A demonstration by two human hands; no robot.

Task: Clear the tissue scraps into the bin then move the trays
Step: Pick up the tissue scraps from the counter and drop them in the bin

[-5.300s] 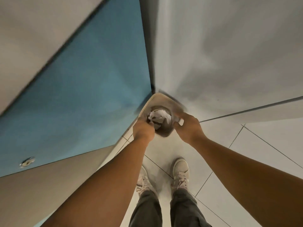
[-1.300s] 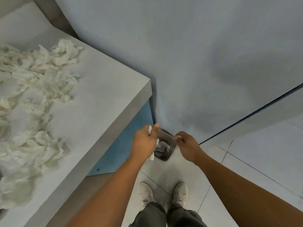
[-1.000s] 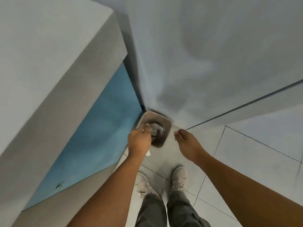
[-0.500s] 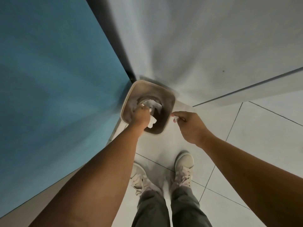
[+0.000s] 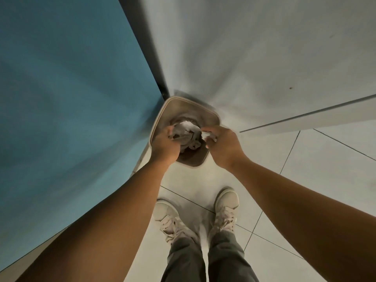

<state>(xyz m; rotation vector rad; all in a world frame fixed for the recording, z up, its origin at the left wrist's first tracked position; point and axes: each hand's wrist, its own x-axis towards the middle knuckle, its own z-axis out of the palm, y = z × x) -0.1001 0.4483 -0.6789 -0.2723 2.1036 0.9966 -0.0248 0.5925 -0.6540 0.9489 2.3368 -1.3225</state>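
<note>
Stands over the bin (image 5: pixel 188 102) at the centre of the frame: rounded-square, pale rim, brown inside, set on the tiled floor (image 5: pixel 305 169) in the corner where a blue panel (image 5: pixel 71 88) on the left meets a grey wall (image 5: pixel 254 58) at the upper right. Holds both hands low over the bin's mouth, near each other but apart, with the crumpled white tissue scraps (image 5: pixel 186 130) heaped in the opening between them. Curls the fingers of the left hand (image 5: pixel 163 144) into the left side of that heap, gripping it. Pinches a small scrap (image 5: pixel 206 135) between thumb and fingertips of the right hand (image 5: pixel 222 146), just right of the heap and above the bin's right side. Hard to tell, through the blur, whether the heap rests on the bin's contents or hangs from the left hand's grip. Shows bare forearms running in from the lower left and lower right corners. Plants two pale laced shoes (image 5: pixel 226 202) on the tiles at the lower middle of the frame, below the bin, under grey trousers (image 5: pixel 183 259).
</note>
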